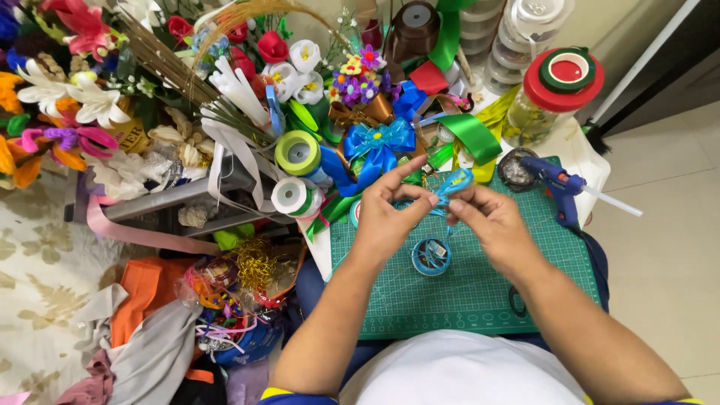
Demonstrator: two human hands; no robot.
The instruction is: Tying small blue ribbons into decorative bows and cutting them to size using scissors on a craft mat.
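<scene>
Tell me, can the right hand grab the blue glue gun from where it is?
Probably yes. The glue gun lies on the green mat beside the right hand, with nothing between. But its fingers are pinching blue ribbon together with the left hand, so they would need to let go first.

This looks like a home craft corner. Ribbon spools [298, 152], fake flowers [71, 94] and a glue gun [553, 184] crowd a green cutting mat [480, 292]. Fabric scraps [150, 337] lie on the floor, perhaps on carpet.

Blue ribbon loop [454, 182] partly hidden behind the fingers [420, 201] of both hands, scissors [517, 300] at five o'clock mostly under the right forearm, artificial flowers [52, 90] at ten o'clock cut by the edge, jar contents [534, 120] too blurred to tell
</scene>
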